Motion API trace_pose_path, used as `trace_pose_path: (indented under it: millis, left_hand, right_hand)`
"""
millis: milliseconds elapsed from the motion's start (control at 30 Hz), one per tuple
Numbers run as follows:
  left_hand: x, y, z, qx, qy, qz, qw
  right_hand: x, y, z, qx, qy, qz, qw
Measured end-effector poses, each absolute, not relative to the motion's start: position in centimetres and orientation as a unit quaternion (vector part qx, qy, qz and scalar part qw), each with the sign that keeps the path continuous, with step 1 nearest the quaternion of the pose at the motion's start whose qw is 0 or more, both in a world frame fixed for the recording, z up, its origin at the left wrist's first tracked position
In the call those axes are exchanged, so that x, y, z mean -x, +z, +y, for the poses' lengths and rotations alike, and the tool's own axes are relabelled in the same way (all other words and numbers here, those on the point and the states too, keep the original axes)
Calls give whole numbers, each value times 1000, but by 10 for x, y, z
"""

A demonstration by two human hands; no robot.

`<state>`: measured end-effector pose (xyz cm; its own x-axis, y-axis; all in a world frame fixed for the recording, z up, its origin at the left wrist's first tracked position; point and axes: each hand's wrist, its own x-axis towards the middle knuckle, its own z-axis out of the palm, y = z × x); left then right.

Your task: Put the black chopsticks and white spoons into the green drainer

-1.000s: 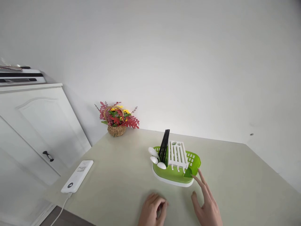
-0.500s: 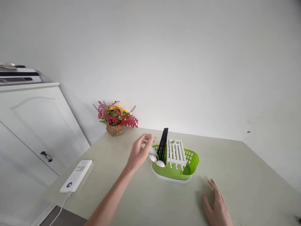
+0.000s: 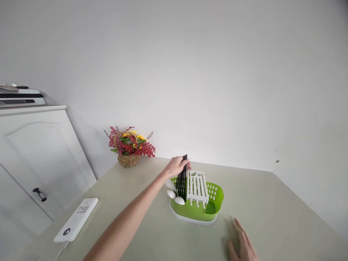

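My left hand is closed around the upper ends of several black chopsticks. Their lower ends stand in the left part of a green basket on a white base. Three white spoons lean over the basket's left front, bowls up. Beside the chopsticks a white slatted rack with two round holes and small hooks sits across the basket. At the lower right, my right hand hovers near or rests on the table with fingers apart, holding nothing, away from the basket.
A wicker basket of red and yellow flowers stands by the wall at the back left. On the left edge of the table lies a white power bank with a cable. A white cabinet is to the left.
My left hand rose from the table's front, passed by the spoons, and took hold of the chopsticks' tops. My right hand moved away from the basket's right end. The view shifted slightly.
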<state>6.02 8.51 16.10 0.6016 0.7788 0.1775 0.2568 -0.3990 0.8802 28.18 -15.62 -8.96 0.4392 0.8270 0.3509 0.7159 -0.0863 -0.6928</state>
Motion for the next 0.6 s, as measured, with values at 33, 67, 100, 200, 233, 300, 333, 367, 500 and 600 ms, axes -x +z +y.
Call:
trace_pose_path:
  millis: [33, 67, 100, 200, 233, 300, 333, 367, 500, 600]
  left_hand:
    - [-58, 164, 86, -765, 327, 323, 451]
    - [-54, 169, 88, -745, 360, 318, 463]
    - [-49, 176, 91, -723, 395, 315, 470]
    - [-21, 207, 103, -614, 536, 322, 483]
    - [-7, 219, 108, -553, 594, 323, 487]
    - [23, 240, 114, -428, 681, 314, 504]
    - [39, 247, 117, -382, 702, 312, 514]
    - [54, 252, 118, -347, 713, 321, 518]
    - [102, 240, 118, -291, 697, 426, 498]
    - [121, 209, 115, -277, 668, 492, 485]
  right_hand:
    - [-283, -91, -156, 733, 63, -526, 428]
    - [-283, -93, -155, 733, 61, -525, 429]
    - [-284, -94, -155, 734, 61, -523, 429]
    - [-286, -94, -156, 741, 67, -517, 424]
    - [-286, -94, -157, 742, 69, -517, 421]
    - [-286, -93, -158, 742, 69, -521, 416]
    - [-285, -92, -158, 741, 67, -524, 414]
    - [-285, -91, -158, 740, 65, -527, 413]
    - [-283, -89, -160, 741, 59, -524, 415]
    - [-286, -90, -161, 742, 63, -523, 415]
